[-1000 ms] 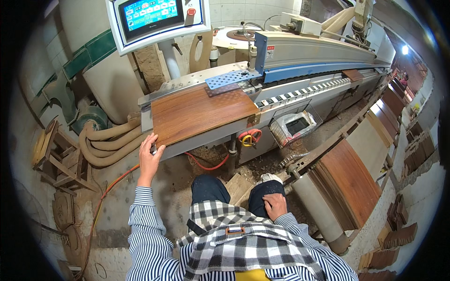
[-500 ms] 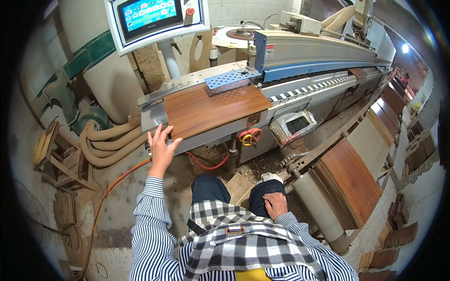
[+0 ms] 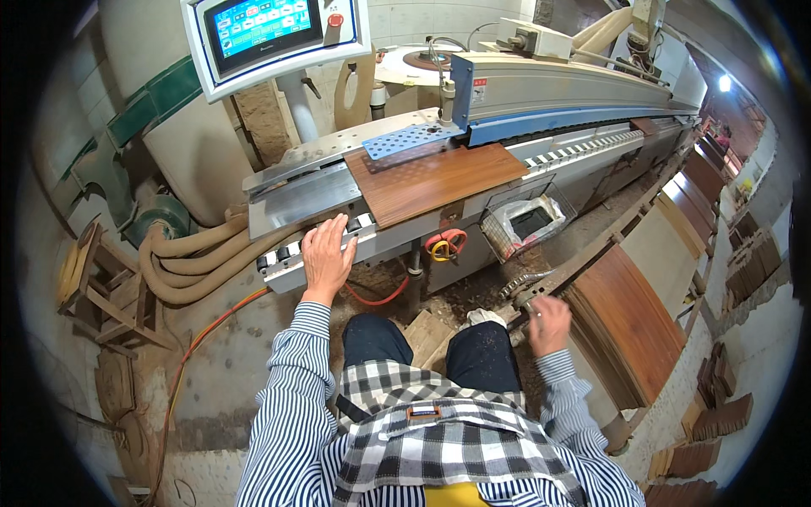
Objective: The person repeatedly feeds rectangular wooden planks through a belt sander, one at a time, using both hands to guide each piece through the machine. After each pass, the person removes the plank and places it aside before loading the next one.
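Note:
A brown wood-grain board (image 3: pixel 435 182) lies on the long machine (image 3: pixel 566 122), its far part under the perforated blue plate (image 3: pixel 393 142). My left hand (image 3: pixel 329 253) is open, fingertips by the roller edge of the infeed table, just short of the board's near left corner. A bare steel surface (image 3: pixel 300 203) shows left of the board. My right hand (image 3: pixel 547 325) is off my leg, blurred, fingers bent, by the near end of the low rack (image 3: pixel 629 253) that bears stacked boards (image 3: pixel 625 329). I cannot tell whether it touches anything there.
A screen panel (image 3: pixel 266 34) stands on a post at the back left. A lined wire basket (image 3: pixel 528 224) and coiled red hose (image 3: pixel 443 245) are at the machine's front. A wooden stool (image 3: pixel 106 296) and thick ducts (image 3: pixel 194 270) lie left. More board stacks (image 3: pixel 718 414) line the right.
The board has moved right along the machine, uncovering the steel surface. My left hand has moved forward and right, off the board. My right hand has risen from my leg and moved right.

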{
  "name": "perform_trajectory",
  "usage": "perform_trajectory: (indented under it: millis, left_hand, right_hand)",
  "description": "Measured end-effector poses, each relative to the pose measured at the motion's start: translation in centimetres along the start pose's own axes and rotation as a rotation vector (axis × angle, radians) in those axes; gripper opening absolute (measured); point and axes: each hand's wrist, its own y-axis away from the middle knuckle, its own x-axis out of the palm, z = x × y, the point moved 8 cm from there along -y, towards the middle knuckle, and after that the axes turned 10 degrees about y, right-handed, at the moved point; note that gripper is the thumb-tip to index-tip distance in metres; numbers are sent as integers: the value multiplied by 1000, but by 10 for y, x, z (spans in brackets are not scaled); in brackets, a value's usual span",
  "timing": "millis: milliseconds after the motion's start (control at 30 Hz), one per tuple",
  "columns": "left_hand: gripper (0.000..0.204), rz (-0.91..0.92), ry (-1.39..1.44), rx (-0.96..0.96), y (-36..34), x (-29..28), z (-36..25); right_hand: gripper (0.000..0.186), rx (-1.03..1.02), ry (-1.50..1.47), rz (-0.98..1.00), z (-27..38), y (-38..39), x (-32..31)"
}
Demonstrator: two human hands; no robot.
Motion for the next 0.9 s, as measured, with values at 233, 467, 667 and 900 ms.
perform_trajectory:
  millis: [233, 467, 667, 900]
  left_hand:
    - [40, -26, 28, 7, -2, 0, -3]
    - [38, -13, 48, -24, -3, 1, -2]
    - [37, -35, 33, -36, 1, -2, 0]
    - [37, -34, 32, -31, 0, -1, 1]
  right_hand:
    - [41, 41, 479, 250, -105, -27, 22]
    - [42, 17, 352, 2, -103, 0, 10]
    - [38, 21, 156, -72, -39, 33, -42]
    - [39, 1448, -1121, -401, -162, 161, -12]
